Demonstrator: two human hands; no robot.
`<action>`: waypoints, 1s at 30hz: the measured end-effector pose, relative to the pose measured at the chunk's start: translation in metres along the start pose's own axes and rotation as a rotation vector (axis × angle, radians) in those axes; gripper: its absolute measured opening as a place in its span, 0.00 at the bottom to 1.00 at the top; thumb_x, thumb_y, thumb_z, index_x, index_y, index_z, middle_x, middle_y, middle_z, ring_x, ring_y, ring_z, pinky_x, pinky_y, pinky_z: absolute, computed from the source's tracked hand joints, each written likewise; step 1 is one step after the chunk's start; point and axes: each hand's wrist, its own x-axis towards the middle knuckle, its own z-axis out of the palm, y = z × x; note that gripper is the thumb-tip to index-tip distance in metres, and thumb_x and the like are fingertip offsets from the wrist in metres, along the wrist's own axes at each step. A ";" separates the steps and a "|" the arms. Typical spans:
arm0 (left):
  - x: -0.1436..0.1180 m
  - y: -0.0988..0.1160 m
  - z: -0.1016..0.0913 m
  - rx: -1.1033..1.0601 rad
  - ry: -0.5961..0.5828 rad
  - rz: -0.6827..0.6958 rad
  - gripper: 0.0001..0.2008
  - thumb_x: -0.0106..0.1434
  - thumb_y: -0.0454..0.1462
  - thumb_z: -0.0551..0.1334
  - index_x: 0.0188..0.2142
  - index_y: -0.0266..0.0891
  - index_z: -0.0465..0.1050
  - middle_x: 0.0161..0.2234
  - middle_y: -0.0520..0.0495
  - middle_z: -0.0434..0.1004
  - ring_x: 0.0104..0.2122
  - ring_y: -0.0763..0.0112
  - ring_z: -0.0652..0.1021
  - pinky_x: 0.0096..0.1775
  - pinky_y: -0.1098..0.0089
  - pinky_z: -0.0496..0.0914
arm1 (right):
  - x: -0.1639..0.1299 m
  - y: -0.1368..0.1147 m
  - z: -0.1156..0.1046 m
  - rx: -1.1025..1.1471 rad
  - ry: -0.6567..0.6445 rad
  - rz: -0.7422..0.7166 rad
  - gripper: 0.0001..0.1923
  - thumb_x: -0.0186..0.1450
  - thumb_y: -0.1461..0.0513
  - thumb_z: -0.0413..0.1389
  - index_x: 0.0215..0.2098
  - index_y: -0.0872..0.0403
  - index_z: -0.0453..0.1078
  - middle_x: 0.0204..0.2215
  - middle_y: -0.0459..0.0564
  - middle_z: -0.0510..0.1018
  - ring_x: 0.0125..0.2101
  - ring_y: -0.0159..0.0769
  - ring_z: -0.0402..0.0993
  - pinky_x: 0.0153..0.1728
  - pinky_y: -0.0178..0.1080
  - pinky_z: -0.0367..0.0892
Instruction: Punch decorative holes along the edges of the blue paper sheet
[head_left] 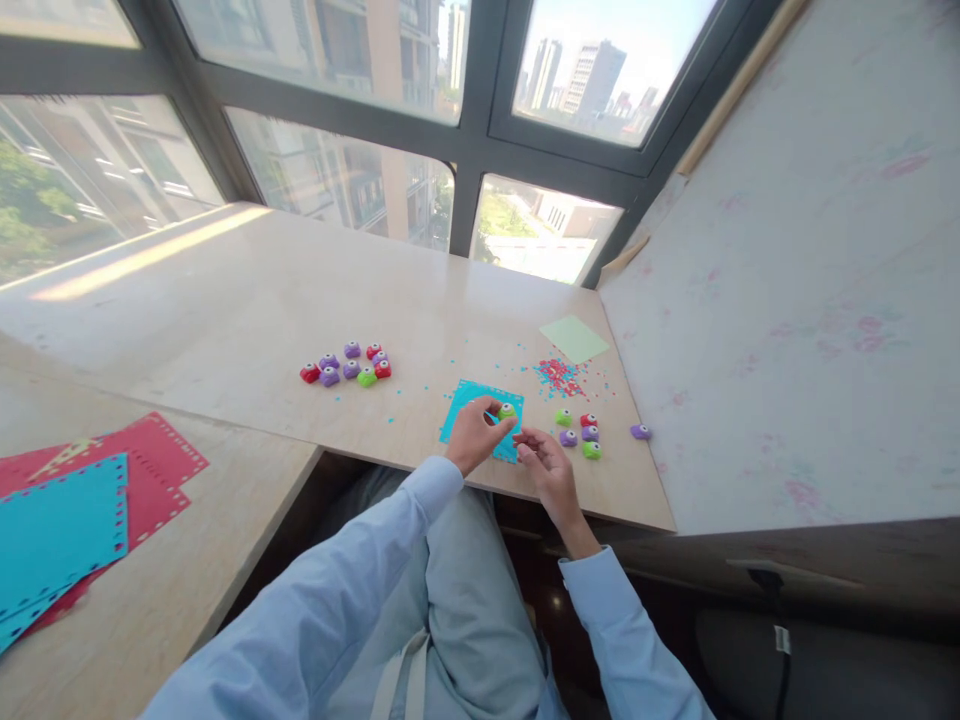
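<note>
My left hand pinches a small green craft punch between thumb and fingers. The punch is over the right part of a blue sheet of paper, whose edge carries a row of punched holes. Just right of the sheet, my right hand is closed, thumb and fingertips together by the paper's edge. What those fingertips hold, if anything, is too small to make out. Beside this hand stand several punches, among them a purple punch, a red punch and a green punch.
More punches, including a red punch, form a group to the left. A pile of red and blue paper bits lies near a pale green sheet. Punched red sheets and blue sheets overlap at far left. The patterned wall bounds the right.
</note>
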 end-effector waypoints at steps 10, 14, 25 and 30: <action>-0.022 0.009 0.036 -0.021 0.065 0.128 0.07 0.59 0.30 0.62 0.38 0.39 0.71 0.37 0.46 0.74 0.36 0.69 0.75 0.39 0.67 0.72 | 0.026 -0.015 -0.001 0.034 0.041 0.130 0.22 0.61 0.49 0.61 0.47 0.54 0.72 0.42 0.56 0.82 0.42 0.47 0.80 0.42 0.46 0.77; -0.024 0.011 0.032 0.003 -0.049 0.286 0.11 0.59 0.29 0.60 0.41 0.40 0.71 0.38 0.45 0.74 0.38 0.67 0.75 0.41 0.66 0.73 | 0.036 -0.017 -0.015 -0.151 0.053 0.111 0.21 0.57 0.49 0.64 0.43 0.55 0.75 0.37 0.54 0.82 0.36 0.45 0.80 0.39 0.46 0.77; 0.007 -0.017 0.004 0.571 -0.208 0.397 0.20 0.65 0.40 0.60 0.54 0.36 0.67 0.60 0.33 0.65 0.63 0.49 0.63 0.60 0.50 0.60 | 0.093 -0.018 -0.061 -0.562 -0.110 -0.068 0.13 0.60 0.59 0.61 0.43 0.51 0.71 0.41 0.52 0.81 0.37 0.40 0.79 0.41 0.44 0.72; 0.009 -0.030 0.010 0.592 -0.183 0.308 0.24 0.64 0.46 0.61 0.55 0.36 0.67 0.60 0.31 0.66 0.62 0.49 0.64 0.59 0.50 0.60 | 0.126 -0.010 -0.062 -0.770 -0.306 -0.166 0.12 0.56 0.65 0.62 0.40 0.50 0.75 0.38 0.50 0.82 0.39 0.42 0.78 0.44 0.45 0.70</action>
